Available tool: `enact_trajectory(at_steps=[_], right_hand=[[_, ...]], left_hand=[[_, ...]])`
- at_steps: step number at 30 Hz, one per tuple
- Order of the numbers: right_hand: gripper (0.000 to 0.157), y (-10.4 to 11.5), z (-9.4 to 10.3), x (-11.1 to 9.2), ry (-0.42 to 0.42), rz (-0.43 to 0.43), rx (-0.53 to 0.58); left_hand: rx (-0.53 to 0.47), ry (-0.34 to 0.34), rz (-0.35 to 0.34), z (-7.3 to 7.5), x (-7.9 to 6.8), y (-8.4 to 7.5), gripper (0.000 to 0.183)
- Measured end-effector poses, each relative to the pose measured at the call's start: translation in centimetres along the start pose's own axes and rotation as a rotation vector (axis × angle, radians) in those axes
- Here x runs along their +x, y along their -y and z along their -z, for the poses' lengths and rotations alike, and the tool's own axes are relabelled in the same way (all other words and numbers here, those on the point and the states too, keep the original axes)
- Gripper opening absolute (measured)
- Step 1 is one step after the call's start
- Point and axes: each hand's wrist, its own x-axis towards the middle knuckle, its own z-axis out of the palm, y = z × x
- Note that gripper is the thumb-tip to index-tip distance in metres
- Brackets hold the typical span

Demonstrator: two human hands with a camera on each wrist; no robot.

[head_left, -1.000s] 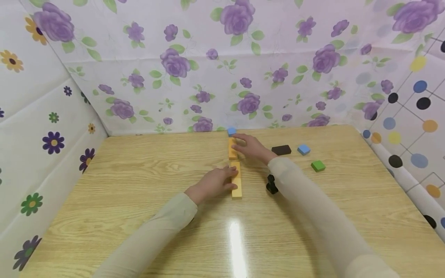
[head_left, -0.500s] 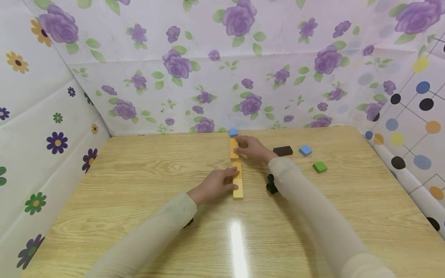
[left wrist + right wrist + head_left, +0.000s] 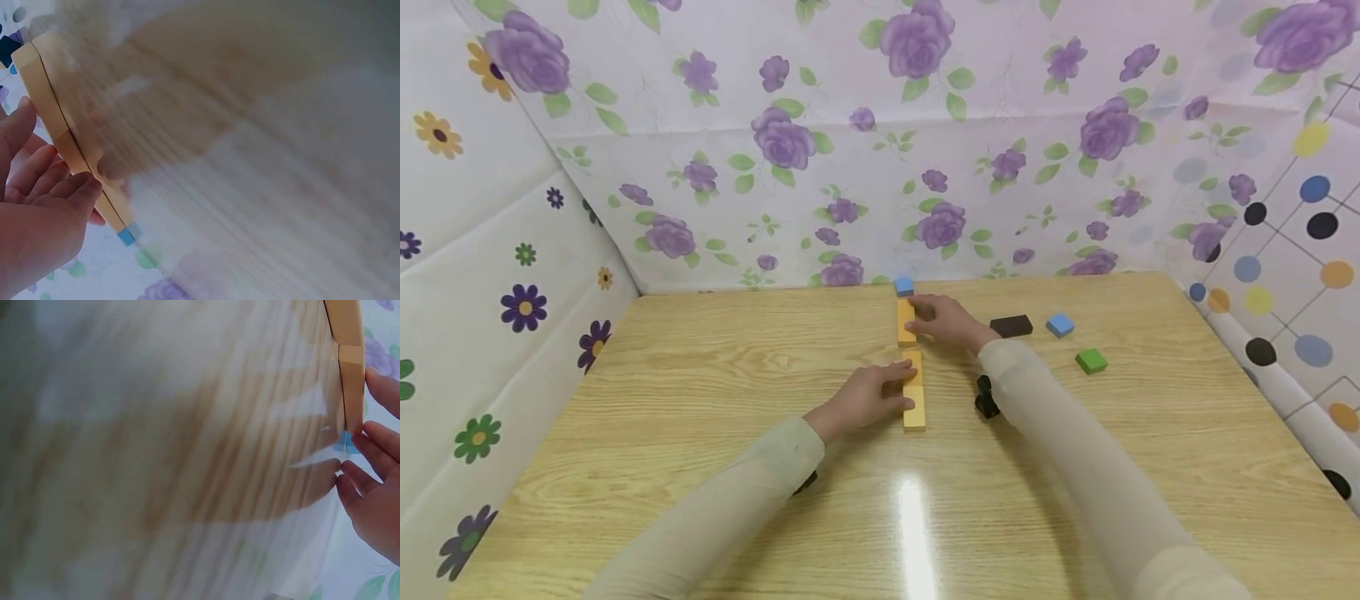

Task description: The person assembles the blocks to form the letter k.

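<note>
Two wooden blocks, a deeper yellow one (image 3: pixel 912 360) and a paler one (image 3: pixel 913 418), lie end to end down the middle of the table. My left hand (image 3: pixel 859 402) reaches in from the left, its thumb and bent fingers resting against this pair. Just beyond them, across a narrow gap, lies an orange block (image 3: pixel 906 323). My right hand (image 3: pixel 949 321) touches its right side with the thumb, the index finger near its far end; the right wrist view shows this contact with the block (image 3: pixel 353 387). Past the far end sits a small blue block (image 3: pixel 904 287).
On the right lie a dark brown block (image 3: pixel 1011 326), another blue block (image 3: pixel 1060 325) and a green block (image 3: pixel 1091 361). A black device (image 3: pixel 986 397) shows beside my right sleeve. Flower-patterned cloth (image 3: pixel 700 167) stands behind the table's (image 3: pixel 737 350) back edge.
The right index finger has drawn in slightly from near the blue block toward the far end of the orange block. The left hand has barely moved; the whole view has shifted slightly.
</note>
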Motion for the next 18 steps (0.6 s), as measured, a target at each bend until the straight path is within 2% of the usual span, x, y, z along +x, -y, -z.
enact_trajectory(at_steps=[18], right_hand=[[0.064,-0.46,0.17,-0.05,0.019,-0.002,-0.049]], left_hand=[[-0.007,0.005,-0.009,0.00,0.04,0.11,0.052]])
